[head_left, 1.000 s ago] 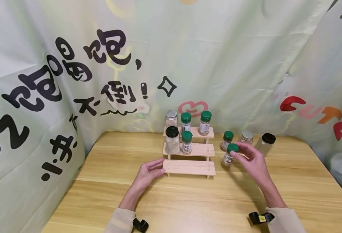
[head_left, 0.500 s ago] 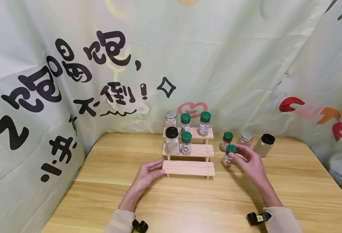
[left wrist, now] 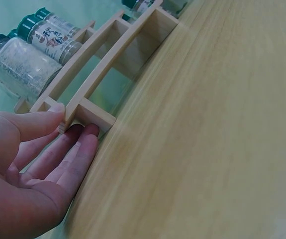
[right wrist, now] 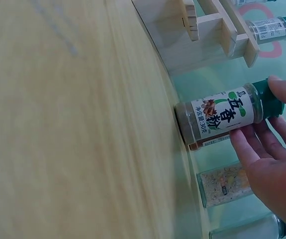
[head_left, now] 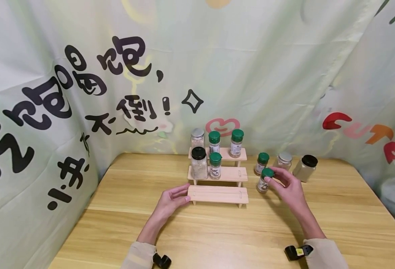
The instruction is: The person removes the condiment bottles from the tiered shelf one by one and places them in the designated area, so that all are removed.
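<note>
Spice jar (head_left: 263, 184) with a green lid (head_left: 268, 172). Head view: near upright at the table (head_left: 204, 235), just beside the right end of the lowest tier of the wooden rack (head_left: 217, 195). Right hand (head_left: 287, 185) has its grip pinching the lid. Near it: a second green-lidded jar (head_left: 261, 165) behind, a silver-lidded jar (head_left: 284, 158) partly covered by the hand, a black-lidded jar (head_left: 305, 169) farther right. Three jars (head_left: 236, 144) on the top tier, two more jars (head_left: 199, 165) on the middle one. Left hand (head_left: 168, 202) at the rack's left end.

Left wrist view: left grip pinches that end, thumb against the board, fingertips by the leg below.

Right wrist view: right thumb and fingers either side of the lid; label (right wrist: 225, 113) with dark characters toward the camera. Base level with the tabletop; cannot tell whether it touches.
</note>
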Available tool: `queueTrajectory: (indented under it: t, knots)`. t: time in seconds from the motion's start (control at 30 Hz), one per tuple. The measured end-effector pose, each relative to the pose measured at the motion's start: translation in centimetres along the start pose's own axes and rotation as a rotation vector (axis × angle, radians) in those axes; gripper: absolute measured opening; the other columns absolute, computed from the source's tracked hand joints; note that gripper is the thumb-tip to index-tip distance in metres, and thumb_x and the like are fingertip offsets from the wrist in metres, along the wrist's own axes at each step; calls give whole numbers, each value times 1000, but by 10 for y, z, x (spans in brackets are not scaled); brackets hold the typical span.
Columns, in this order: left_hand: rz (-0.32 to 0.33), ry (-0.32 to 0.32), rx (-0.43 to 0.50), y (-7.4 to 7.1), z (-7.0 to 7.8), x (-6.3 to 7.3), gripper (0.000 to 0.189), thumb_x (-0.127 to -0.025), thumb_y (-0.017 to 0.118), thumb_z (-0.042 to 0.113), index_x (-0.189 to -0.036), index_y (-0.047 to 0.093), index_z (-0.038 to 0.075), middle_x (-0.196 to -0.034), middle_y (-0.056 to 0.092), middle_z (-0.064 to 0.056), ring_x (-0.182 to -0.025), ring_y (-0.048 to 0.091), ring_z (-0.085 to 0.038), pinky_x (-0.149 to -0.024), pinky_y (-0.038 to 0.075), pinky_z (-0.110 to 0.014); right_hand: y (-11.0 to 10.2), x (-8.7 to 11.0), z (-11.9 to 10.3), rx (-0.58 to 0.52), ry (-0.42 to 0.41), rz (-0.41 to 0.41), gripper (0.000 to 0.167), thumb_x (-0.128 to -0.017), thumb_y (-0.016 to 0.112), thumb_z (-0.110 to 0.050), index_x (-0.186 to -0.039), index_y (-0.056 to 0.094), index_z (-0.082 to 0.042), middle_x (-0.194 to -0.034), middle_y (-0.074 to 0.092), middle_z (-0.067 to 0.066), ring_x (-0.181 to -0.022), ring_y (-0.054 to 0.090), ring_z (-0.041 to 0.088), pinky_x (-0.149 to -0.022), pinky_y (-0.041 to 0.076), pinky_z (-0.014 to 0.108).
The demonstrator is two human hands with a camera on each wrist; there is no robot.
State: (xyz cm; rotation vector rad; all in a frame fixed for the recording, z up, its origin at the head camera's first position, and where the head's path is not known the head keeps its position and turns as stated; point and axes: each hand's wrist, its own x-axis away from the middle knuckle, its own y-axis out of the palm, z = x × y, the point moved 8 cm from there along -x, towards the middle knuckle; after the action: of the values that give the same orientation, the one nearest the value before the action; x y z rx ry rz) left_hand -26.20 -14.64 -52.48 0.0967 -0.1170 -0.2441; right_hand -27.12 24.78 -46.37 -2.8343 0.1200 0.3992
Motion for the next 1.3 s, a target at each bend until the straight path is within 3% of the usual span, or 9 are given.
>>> queueTrajectory:
  t: [0.2,0.57,0.77,1.07,1.3]
  knots:
    - [-7,4,11,1,1,0,56,-93,72,-2,-145,52,-6,-141,56,-29,-120,65,-33,-99,58,-36,-1,0,1,-10,1,1,44,-100,70,-15,-136,57,6,-127,60,1,-113,58,-3,-94,52,10]
    - [4,5,-8,0,0,0,55,-92,73,-2,-144,53,-5,-140,58,-28,-120,65,-33,-99,58,-34,-2,2,-5,35,-9,-24,48,-99,71,-16,-140,56,3,-133,57,15,-114,57,-2,-95,50,7]
    - [-2,8,-4,0,0,0,55,-93,72,-1,-144,52,-5,-140,57,-29,-120,65,-34,-100,57,-36,-4,2,-7,8,-18,-40,49,-98,72,-13,-140,55,4,-133,58,14,-114,58,1,-96,51,10]
    - [-15,16,-2,1,0,1,56,-93,73,0,-145,51,-5,-142,56,-29,-121,64,-35,-101,57,-37,-16,1,-36,-94,-116,4,36,-96,70,0,-131,60,7,-126,63,20,-114,63,15,-97,54,16]
    - [-6,13,-6,0,0,1,56,-93,73,-1,-145,52,-5,-140,57,-29,-120,65,-34,-100,57,-35,-13,4,-57,-52,-154,1,34,-96,70,0,-129,62,5,-124,64,19,-115,64,16,-98,53,15]
